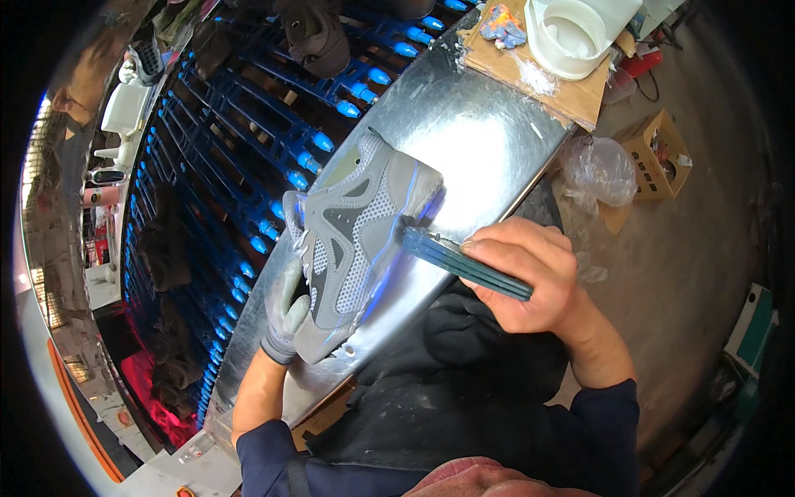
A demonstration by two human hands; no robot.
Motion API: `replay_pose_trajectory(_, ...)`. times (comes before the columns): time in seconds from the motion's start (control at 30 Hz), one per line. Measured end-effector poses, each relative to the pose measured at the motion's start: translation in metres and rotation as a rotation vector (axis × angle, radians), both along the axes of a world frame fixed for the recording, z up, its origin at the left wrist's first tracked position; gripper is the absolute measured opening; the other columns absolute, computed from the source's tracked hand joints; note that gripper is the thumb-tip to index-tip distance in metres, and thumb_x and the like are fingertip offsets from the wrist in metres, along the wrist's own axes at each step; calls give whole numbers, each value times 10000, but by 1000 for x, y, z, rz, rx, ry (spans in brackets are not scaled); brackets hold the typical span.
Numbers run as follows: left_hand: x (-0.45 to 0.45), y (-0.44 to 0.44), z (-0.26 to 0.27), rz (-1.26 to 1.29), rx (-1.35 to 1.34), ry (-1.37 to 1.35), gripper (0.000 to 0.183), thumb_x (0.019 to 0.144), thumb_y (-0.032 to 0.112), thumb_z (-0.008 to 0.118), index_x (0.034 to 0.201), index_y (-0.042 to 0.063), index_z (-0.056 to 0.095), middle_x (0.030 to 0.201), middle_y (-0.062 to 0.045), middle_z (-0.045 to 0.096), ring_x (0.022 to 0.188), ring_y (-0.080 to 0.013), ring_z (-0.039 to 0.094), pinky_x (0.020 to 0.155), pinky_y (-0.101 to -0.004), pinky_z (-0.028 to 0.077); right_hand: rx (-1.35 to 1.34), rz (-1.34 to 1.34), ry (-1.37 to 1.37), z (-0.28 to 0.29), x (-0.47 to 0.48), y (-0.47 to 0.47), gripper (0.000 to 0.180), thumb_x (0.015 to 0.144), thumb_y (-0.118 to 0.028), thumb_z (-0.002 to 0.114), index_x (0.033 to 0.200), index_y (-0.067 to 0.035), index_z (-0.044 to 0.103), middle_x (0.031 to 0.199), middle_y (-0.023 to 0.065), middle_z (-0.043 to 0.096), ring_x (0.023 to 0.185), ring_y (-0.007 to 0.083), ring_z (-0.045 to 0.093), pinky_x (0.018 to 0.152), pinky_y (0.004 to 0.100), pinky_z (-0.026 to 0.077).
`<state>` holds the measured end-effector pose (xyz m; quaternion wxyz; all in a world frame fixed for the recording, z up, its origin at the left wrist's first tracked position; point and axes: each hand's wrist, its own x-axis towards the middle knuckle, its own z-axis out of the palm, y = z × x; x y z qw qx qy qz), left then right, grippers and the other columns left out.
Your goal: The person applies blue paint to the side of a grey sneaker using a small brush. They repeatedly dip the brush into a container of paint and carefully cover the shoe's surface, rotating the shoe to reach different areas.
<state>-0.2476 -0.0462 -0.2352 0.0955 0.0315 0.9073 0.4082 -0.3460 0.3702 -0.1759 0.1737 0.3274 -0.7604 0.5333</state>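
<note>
A grey mesh shoe upper point(366, 230) is held on its side over a metal-topped bench point(466, 149). My left hand point(287, 310), in a grey glove, grips it from the left near the laces and toe. Blue-violet light falls along its lower edge. In my bare right hand point(528, 273) is a brush with a dark green handle point(463, 261); its dark bristles touch or nearly touch the lower side of the upper. Whether a sole is attached, I cannot tell.
A conveyor rack with blue-tipped rods point(310, 141) runs along the bench's left, carrying dark shoes point(317, 40). At the top right, a white container point(571, 37) and a stained rag point(502, 26) rest on cardboard point(584, 102). A plastic bag point(599, 171) and an open carton point(655, 155) are on the floor. Another person point(81, 93) is at far left.
</note>
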Motion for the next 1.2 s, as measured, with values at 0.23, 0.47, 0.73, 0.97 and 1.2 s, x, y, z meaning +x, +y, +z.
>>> replay_pose_trajectory(0.23, -6, 8, 10, 5, -67, -1, 797, 1004, 510, 547, 1567, -54, 526, 1463, -259, 661, 1346, -392, 651, 1155, -444, 465, -88, -51, -115, 1, -8, 7, 206, 825, 40, 785, 1026, 37, 742, 872, 153, 711, 737, 301, 726, 639, 364, 562)
replay_pose_trajectory(0.47, -7, 16, -2, 90, 271, -5, 720, 976, 403, 653, 1544, -31, 567, 1427, -278, 669, 1334, -439, 647, 1108, -455, 521, -33, 2, -46, 2, -5, 4, 238, 820, 10, 838, 1037, 39, 744, 914, 160, 739, 728, 292, 730, 649, 350, 575)
replay_pose_trajectory(0.73, -11, 36, 7, 8, 119, 96, 654, 954, 330, 698, 1505, -14, 621, 1390, -278, 681, 1322, -474, 644, 1082, -468, 548, -515, 128, -636, -33, 15, -3, 151, 973, -10, 764, 1111, 51, 756, 932, 132, 737, 780, 193, 715, 689, 311, 580)
replay_pose_trajectory(0.97, -64, 103, 47, -529, -609, 768, 462, 852, 205, 784, 1271, 10, 782, 1282, -269, 689, 1311, -549, 621, 1075, -533, 573, -1088, 278, -1143, -63, 42, -11, 216, 1048, -87, 684, 1181, 76, 734, 1006, 161, 779, 846, 215, 767, 734, 331, 656)
replay_pose_trajectory(1.2, -68, 90, 29, -425, -438, 771, 514, 827, 238, 838, 1299, 50, 764, 1345, -283, 662, 1320, -540, 622, 1092, -535, 562, -523, -29, -614, -31, 47, -7, 173, 1033, -33, 674, 1121, 107, 725, 1003, 187, 764, 845, 207, 748, 732, 333, 620)
